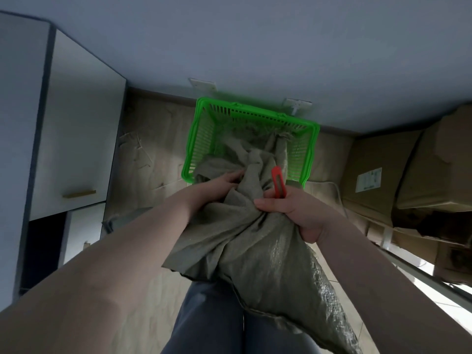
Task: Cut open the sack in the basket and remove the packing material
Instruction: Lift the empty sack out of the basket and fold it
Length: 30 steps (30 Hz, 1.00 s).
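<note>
Grey woven sack, clenched by both hands' grip, hides the green basket floor.

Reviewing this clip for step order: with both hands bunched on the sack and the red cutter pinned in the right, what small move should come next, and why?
Probably free the right hand from the sack so the red cutter can work, while the left hand keeps the cloth taut. The cutter is pinched against bunched fabric, and no cut shows yet.

Beige paper-covered floor, creased and torn. Bright green slatted plastic basket stands on it near wall. Brown cardboard boxes stacked at right. Grey-green woven sack hangs from basket.
</note>
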{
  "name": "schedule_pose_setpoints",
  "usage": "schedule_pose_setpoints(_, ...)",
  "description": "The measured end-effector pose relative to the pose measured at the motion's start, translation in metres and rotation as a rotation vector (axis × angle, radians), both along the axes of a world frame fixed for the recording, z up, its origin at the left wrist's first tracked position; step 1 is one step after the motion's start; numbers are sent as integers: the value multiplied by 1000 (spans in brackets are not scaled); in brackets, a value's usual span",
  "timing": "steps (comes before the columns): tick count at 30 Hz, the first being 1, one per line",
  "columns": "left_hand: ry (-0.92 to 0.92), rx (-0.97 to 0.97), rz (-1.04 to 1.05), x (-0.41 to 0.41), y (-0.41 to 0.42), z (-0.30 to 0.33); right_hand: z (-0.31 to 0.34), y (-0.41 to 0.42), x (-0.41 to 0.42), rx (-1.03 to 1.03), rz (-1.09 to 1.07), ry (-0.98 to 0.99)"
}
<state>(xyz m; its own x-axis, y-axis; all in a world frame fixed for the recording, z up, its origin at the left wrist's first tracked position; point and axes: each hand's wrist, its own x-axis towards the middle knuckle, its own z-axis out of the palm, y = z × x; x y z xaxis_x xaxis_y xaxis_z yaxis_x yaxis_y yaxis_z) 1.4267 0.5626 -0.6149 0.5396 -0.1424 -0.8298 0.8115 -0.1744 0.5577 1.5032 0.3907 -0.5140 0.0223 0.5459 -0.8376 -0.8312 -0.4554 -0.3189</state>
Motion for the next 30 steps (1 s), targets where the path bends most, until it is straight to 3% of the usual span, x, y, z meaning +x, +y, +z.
schedule_pose_setpoints(3,84,42,280,-1,12,4,-14,1,9,-146,-144,-53)
schedule_pose_setpoints(6,14,10,432,1,26,13,-36,7,24,-295,-335,-85)
schedule_pose_setpoints(9,-154,-22,188,4,21,28,-50,28,36,-330,-408,-120)
schedule_pose_setpoints(11,-251,84,-3,0,6,25,-54,43,40,-323,-375,-186)
schedule_pose_setpoints(14,-346,332,-7,-3,-5,8,-63,53,41,-395,-171,-457)
schedule_pose_setpoints(18,-343,429,211,-4,7,-5,-64,27,52,-506,163,-905)
schedule_pose_setpoints(21,-280,318,326,-11,17,-5,-61,-3,50,-541,655,-869)
schedule_pose_setpoints(23,-257,274,359,-14,21,-8,-65,-16,41,-556,861,-867)
schedule_pose_setpoints(30,-146,273,588,-15,21,-19,-71,-5,23,-665,875,-1040)
